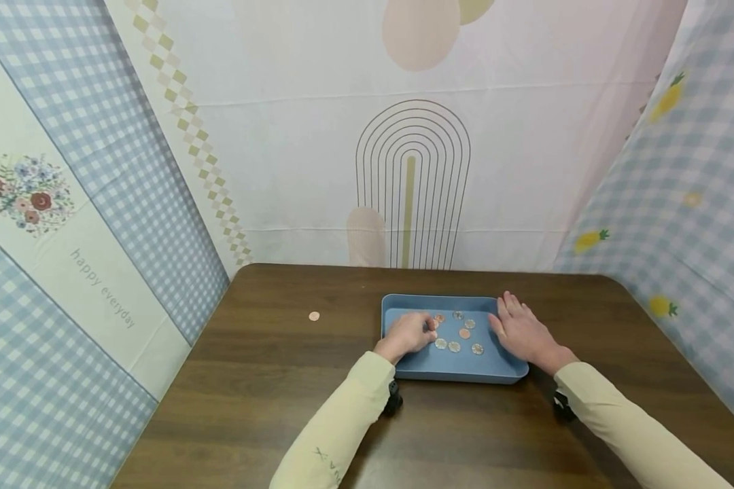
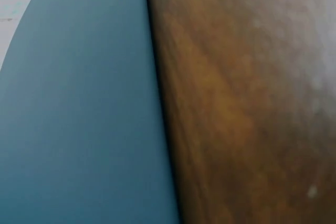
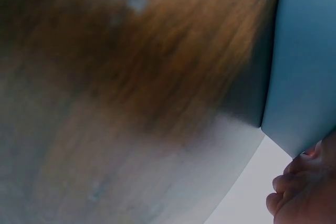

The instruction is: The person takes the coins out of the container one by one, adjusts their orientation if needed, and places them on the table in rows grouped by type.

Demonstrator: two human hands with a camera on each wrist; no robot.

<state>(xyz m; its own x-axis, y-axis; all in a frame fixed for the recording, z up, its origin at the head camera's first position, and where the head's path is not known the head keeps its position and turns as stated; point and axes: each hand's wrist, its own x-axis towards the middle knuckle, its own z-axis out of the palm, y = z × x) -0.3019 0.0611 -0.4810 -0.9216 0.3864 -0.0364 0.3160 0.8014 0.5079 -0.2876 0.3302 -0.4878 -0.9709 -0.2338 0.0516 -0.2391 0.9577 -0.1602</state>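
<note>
A shallow blue tray (image 1: 459,372) lies on the table, with several silver and copper coins spread over its bottom. My left hand (image 1: 408,334) reaches over the tray's left side, thumb and forefinger curled together at a copper coin (image 1: 435,324). The fingers partly hide that coin. Just right of them lie another copper coin (image 1: 440,318) and a silver coin (image 1: 441,343). My right hand (image 1: 522,333) rests at the tray's right rim, its fingers straight and pointing away from me. In the right wrist view, its fingertips (image 3: 283,184) show beside the tray's blue wall (image 3: 304,66).
One copper coin (image 1: 315,316) lies on the brown wooden table (image 1: 269,394), left of the tray. A printed cloth (image 1: 281,176) hangs behind the table's far edge. Checked cloths hang along the left (image 1: 147,149) and right (image 1: 648,258) sides.
</note>
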